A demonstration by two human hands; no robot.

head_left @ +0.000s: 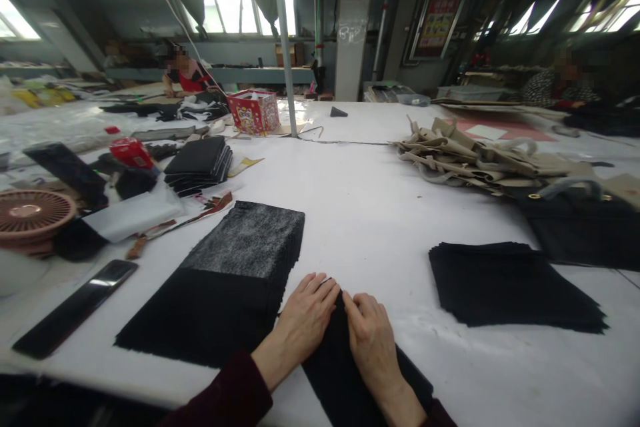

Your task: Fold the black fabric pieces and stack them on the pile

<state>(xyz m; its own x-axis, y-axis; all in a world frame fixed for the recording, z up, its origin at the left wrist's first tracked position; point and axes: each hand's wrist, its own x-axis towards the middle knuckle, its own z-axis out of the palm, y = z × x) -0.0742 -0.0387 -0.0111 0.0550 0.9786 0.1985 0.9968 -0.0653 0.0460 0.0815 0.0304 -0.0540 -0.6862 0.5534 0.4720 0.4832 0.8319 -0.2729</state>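
Observation:
Both of my hands press flat on a narrow strip of black fabric [350, 373] at the near edge of the white table [360, 187]. My left hand [305, 320] lies on its left side with fingers stretched out. My right hand [370, 337] lies beside it, fingers extended, the fingertips of both nearly meeting at the strip's far end. A stack of black fabric pieces [220, 287] with a greyish upper layer lies just left of my left hand. Another black stack [510, 287] sits to the right.
A phone [75, 310] lies at the near left, with a brown fan [30, 213], a small black pile [200, 163] and a red box [253, 111] beyond. Beige bags [480, 157] are heaped at the right. Two people sit at far tables.

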